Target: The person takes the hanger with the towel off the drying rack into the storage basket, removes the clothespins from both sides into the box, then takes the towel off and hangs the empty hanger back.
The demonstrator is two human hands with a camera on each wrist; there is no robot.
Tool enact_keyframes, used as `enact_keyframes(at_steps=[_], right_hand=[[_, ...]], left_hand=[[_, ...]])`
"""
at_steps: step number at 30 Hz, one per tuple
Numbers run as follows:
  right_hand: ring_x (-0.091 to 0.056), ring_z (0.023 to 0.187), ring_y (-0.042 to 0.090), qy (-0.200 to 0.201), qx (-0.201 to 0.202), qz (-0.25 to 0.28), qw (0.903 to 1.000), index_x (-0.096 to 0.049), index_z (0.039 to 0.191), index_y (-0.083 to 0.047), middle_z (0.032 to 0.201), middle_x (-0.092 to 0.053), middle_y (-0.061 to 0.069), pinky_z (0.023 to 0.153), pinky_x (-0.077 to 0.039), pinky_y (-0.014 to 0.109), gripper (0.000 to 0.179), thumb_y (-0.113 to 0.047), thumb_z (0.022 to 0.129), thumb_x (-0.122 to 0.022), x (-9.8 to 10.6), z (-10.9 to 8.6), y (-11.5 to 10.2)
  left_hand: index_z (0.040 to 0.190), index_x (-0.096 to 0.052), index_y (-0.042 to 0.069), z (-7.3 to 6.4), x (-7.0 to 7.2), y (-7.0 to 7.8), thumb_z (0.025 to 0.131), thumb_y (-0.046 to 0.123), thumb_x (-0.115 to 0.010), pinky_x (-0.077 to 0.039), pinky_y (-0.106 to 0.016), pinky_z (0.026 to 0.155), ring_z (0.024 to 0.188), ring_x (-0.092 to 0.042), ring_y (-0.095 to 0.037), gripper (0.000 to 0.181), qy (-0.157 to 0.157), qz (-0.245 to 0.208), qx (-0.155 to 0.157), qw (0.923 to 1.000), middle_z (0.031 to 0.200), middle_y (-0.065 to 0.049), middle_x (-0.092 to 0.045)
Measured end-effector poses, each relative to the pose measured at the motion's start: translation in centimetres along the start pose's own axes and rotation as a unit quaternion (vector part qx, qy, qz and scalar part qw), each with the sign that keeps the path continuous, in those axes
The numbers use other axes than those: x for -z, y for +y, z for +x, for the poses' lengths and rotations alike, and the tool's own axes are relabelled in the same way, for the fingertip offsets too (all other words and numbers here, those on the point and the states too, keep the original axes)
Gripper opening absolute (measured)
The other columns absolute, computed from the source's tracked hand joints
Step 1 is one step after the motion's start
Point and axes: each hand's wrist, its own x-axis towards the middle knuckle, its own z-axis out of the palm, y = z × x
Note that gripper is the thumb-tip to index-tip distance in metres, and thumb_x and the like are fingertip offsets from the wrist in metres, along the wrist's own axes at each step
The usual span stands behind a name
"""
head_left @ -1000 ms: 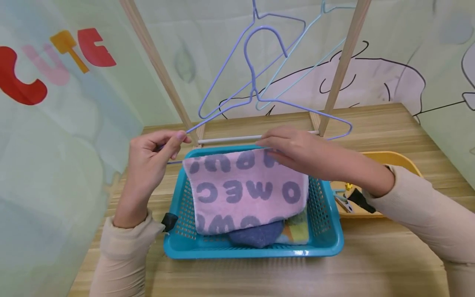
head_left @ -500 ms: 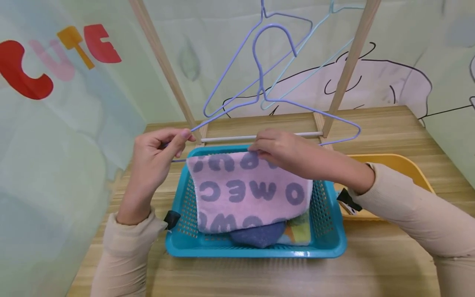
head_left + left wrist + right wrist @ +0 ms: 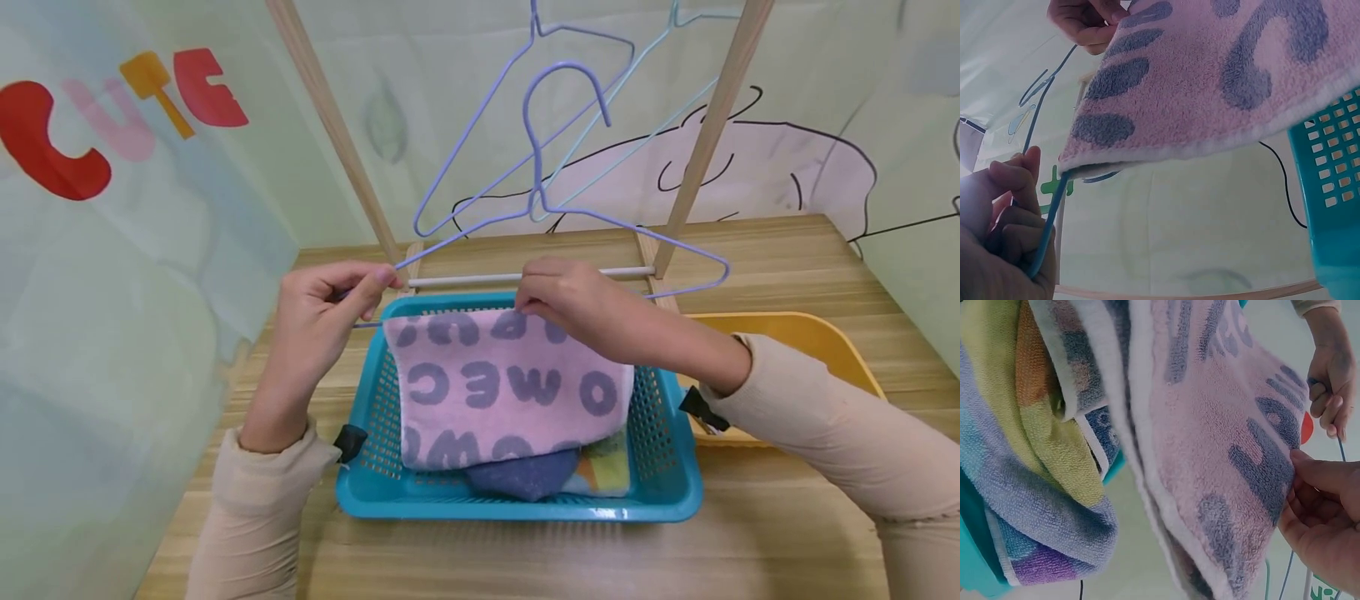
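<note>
A pink towel [image 3: 510, 387] with grey letters is draped over the lower bar of a purple wire hanger [image 3: 630, 223], above a teal basket. At the hanger's left corner my left hand [image 3: 322, 321] grips the wire between thumb and curled fingers. My right hand [image 3: 573, 300] pinches the towel's top fold near its middle; in the right wrist view the thumb [image 3: 1325, 475] lies on the cloth. The left wrist view shows the bar passing into the fold of the towel [image 3: 1179, 87]. The hanger's hook points up, held by no hand.
Inside the teal basket [image 3: 517, 508] lie a blue cloth [image 3: 525, 475] and a multicoloured towel [image 3: 606, 467]. An orange tray [image 3: 817, 333] stands at the right, partly behind my forearm. Behind, a wooden rack [image 3: 333, 125] carries another purple hanger [image 3: 472, 129] and a light blue one [image 3: 637, 133].
My right hand, flatter over the towel a second ago, has shifted slightly left and now pinches its top edge. The hanger's hook has dipped slightly. My left hand keeps its grip.
</note>
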Motion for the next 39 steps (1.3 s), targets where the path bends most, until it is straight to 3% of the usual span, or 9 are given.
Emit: enact_keyframes(at_steps=[7, 15, 27, 30, 35, 39], right_hand=[[-0.057, 0.079, 0.016, 0.016, 0.029, -0.026, 0.9991, -0.065, 0.092, 0.002, 0.087, -0.06, 0.008, 0.066, -0.05, 0.025, 0.012, 0.014, 0.089, -0.066, -0.4, 0.0, 0.2], [-0.06, 0.086, 0.017, 0.038, 0.005, -0.022, 0.999, -0.063, 0.097, 0.001, 0.095, -0.06, 0.007, 0.07, -0.051, 0.025, 0.01, 0.01, 0.092, -0.065, 0.5, 0.3, -0.7], [-0.06, 0.088, 0.018, 0.125, 0.048, -0.029, 0.9905, -0.065, 0.097, 0.001, 0.095, -0.064, 0.008, 0.075, -0.05, 0.027, 0.012, 0.011, 0.09, -0.065, 3.2, 1.2, -1.9], [-0.06, 0.087, 0.017, 0.138, 0.046, -0.037, 0.9887, -0.065, 0.097, 0.001, 0.095, -0.064, 0.009, 0.077, -0.049, 0.023, 0.012, 0.011, 0.09, -0.066, 4.2, 1.2, -2.2], [-0.061, 0.09, 0.015, 0.166, 0.033, -0.038, 0.9848, -0.065, 0.096, 0.001, 0.096, -0.064, 0.009, 0.084, -0.048, 0.021, 0.011, 0.01, 0.091, -0.066, 6.2, 1.3, -3.0], [-0.062, 0.089, 0.014, 0.198, 0.032, -0.051, 0.9784, -0.067, 0.095, 0.002, 0.094, -0.067, 0.009, 0.085, -0.048, 0.022, 0.008, 0.009, 0.091, -0.067, 8.0, 1.5, -3.5]], left_hand=[[0.089, -0.078, 0.003, -0.1, 0.1, -0.3, 0.097, 0.015, -0.068, -0.022, -0.026, 0.043, 0.048, -0.035, -0.014, 0.017, 0.006, 0.014, 0.01, 0.9998, 0.059, -0.002, -0.052], [0.091, -0.078, 0.001, 0.0, 0.2, -0.4, 0.097, 0.014, -0.068, -0.023, -0.025, 0.044, 0.05, -0.036, -0.013, 0.017, 0.012, 0.022, 0.011, 0.9996, 0.059, -0.001, -0.052], [0.092, -0.077, -0.004, 0.1, 0.3, -0.6, 0.096, 0.012, -0.069, -0.046, -0.019, 0.057, 0.059, -0.053, -0.011, 0.018, 0.023, 0.007, 0.019, 0.9995, 0.072, 0.002, -0.069], [0.092, -0.078, -0.002, 0.1, 0.4, -0.7, 0.096, 0.014, -0.069, -0.042, -0.019, 0.051, 0.058, -0.052, -0.011, 0.019, 0.027, 0.017, 0.014, 0.9994, 0.07, 0.0, -0.068], [0.092, -0.079, 0.004, 0.1, 0.5, -1.0, 0.097, 0.017, -0.069, -0.021, -0.026, 0.041, 0.048, -0.038, -0.013, 0.018, 0.038, 0.031, 0.007, 0.9988, 0.06, -0.004, -0.056], [0.093, -0.079, 0.004, 0.0, 0.6, -1.2, 0.097, 0.018, -0.068, -0.018, -0.029, 0.04, 0.046, -0.033, -0.015, 0.018, 0.041, 0.035, 0.009, 0.9985, 0.059, -0.003, -0.056]])
